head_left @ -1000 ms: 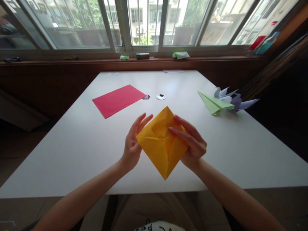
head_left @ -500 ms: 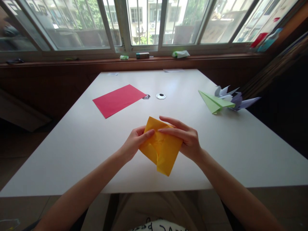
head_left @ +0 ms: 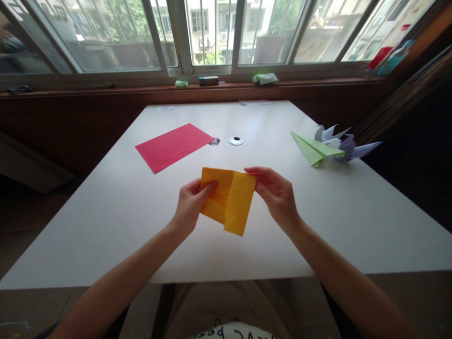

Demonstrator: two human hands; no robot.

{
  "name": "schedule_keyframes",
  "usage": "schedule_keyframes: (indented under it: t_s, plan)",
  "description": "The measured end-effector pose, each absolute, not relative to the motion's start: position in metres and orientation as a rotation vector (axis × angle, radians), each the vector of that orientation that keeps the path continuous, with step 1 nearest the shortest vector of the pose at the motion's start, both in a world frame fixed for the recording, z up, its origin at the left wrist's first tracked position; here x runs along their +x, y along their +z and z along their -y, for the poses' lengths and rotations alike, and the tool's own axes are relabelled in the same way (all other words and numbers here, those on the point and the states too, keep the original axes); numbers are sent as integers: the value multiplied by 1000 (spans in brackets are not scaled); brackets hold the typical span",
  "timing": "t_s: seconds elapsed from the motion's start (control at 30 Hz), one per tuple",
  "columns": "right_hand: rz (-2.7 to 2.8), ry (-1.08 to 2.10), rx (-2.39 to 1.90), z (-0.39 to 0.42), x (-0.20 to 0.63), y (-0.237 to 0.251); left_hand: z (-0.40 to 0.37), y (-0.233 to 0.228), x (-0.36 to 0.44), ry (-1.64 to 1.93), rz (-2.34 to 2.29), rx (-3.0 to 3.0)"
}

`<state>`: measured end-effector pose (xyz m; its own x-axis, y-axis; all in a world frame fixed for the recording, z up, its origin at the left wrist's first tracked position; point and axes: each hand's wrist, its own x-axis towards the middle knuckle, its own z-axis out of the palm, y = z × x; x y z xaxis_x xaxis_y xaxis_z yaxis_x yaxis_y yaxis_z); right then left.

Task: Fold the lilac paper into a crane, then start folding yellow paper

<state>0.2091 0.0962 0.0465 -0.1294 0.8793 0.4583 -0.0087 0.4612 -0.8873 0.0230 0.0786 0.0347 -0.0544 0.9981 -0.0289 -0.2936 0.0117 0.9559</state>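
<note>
A folded yellow-orange paper [head_left: 228,199] hangs just above the near middle of the white table [head_left: 106,212], held between both hands. My left hand [head_left: 189,205] pinches its left edge, thumb on top. My right hand [head_left: 277,195] pinches its upper right corner with fingertips. The paper shows two overlapping flaps, and its lower corner points down toward me.
A red paper sheet [head_left: 173,146] lies flat at the far left. A green paper plane [head_left: 315,149] and a lilac folded paper figure [head_left: 348,147] sit at the right edge. A round cable grommet [head_left: 235,141] is in the table's middle. Small items line the window sill [head_left: 212,86].
The yellow paper went from an open diamond shape to a narrower folded one. Both hands shifted from pressing its centre to pinching its outer edges and lifted it slightly.
</note>
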Motion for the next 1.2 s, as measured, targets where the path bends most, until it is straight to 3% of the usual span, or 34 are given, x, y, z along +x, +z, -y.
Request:
schedule_keyframes:
  t_s: [0.17,0.53,0.73,1.2]
  plan:
    - [1502,1118,-913,-98,209,48,-77,33,25,1481,-1137,1056]
    - [1196,1170,-984,-106,209,45,-78,32,23,1426,-936,1083]
    - [1128,1167,-938,-104,206,43,-79,27,25,1236,-970,1020]
    - [1209,935,-907,-90,191,30,-74,20,40,1309,-1049,1072]
